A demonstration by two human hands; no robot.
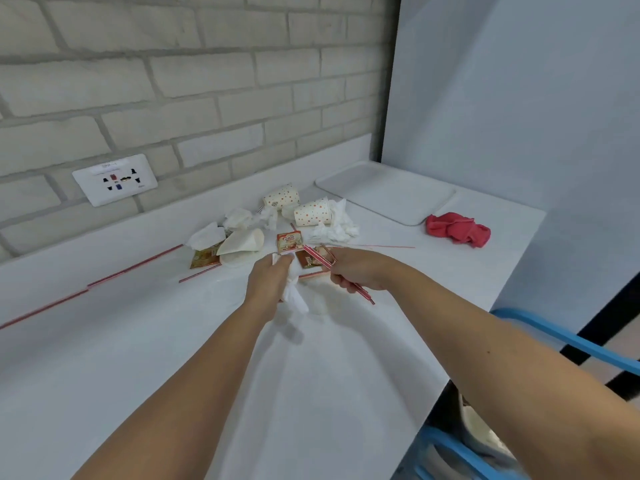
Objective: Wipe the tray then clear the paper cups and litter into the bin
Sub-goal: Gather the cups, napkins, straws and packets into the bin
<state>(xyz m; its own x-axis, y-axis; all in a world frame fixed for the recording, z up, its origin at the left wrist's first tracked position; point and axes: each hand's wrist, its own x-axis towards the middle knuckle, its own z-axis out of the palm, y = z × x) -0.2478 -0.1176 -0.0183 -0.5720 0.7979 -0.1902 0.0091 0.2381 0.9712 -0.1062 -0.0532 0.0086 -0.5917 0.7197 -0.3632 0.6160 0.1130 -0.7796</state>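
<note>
Seemingly tissue left, straws right.

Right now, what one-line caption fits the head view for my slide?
Left hand holds a tissue, right hand grips striped straws near two tipped cups; tray and red cloth beyond.

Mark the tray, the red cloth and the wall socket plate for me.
tray [388, 192]: head view, bare flat bottom.
red cloth [457, 229]: head view, middle of the crumpled heap.
socket plate [115, 180]: head view, centre of the white faceplate.

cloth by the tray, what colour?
Red-pink cloth, right of the white tray; head view.
</note>
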